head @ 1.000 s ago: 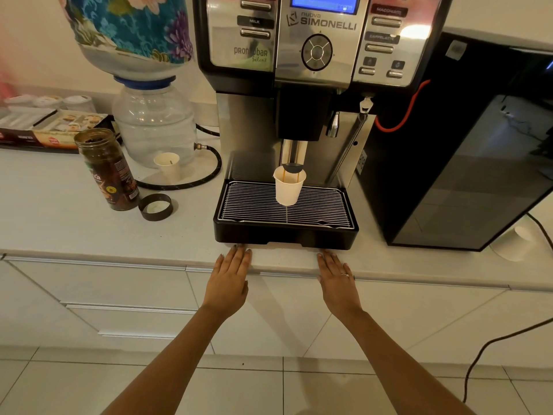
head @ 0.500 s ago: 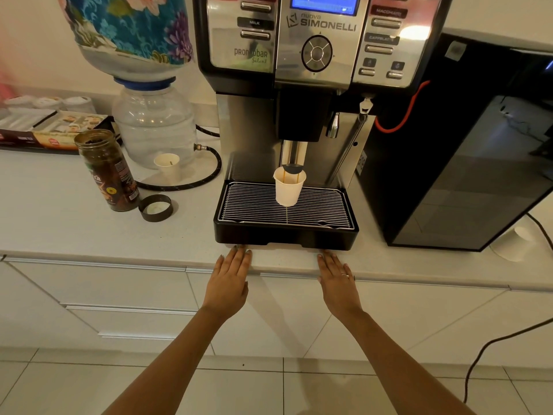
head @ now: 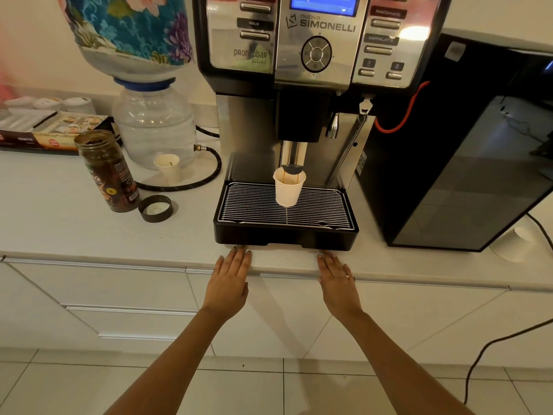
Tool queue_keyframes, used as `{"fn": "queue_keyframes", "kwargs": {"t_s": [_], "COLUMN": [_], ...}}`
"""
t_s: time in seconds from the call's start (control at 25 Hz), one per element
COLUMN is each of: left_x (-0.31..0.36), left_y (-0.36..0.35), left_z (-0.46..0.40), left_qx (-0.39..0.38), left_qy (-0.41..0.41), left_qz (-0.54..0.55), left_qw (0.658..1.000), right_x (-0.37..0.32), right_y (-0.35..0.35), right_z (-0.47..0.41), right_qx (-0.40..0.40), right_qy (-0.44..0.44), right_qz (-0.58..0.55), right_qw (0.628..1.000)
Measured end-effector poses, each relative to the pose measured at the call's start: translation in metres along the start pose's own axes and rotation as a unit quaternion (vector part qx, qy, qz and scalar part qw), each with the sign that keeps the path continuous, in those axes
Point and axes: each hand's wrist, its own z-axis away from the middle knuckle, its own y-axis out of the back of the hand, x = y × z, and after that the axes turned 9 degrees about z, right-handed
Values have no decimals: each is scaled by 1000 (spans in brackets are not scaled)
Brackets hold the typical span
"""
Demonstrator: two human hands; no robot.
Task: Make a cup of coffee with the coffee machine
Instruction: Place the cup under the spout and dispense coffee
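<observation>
An open brown glass jar (head: 107, 170) of dark granules stands left of the clear water bottle base (head: 154, 125), its black lid (head: 155, 208) lying just right of the jar. A small paper cup (head: 167, 166) sits in front of that bottle, inside a loop of black hose (head: 191, 182). Flat printed boxes (head: 51, 131) lie behind the jar.

A pale counter (head: 74, 235) runs past the fingertips, with white drawers (head: 119, 292) below the wrists. A cream wall (head: 36, 55) rises far beyond. Pale floor tiles (head: 245, 390) lie beneath the forearms, lit warmly.
</observation>
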Motion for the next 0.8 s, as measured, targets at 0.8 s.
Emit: {"fn": "queue_keyframes", "kwargs": {"t_s": [0.8], "left_x": [0], "left_y": [-2], "left_z": [0], "left_qx": [-3], "left_qy": [7], "left_qz": [-6], "left_qw": [1000], "right_x": [0], "right_y": [1], "right_z": [1], "right_qx": [-4], "right_qy": [-1], "right_qz": [0], "right_qw": [1000]}}
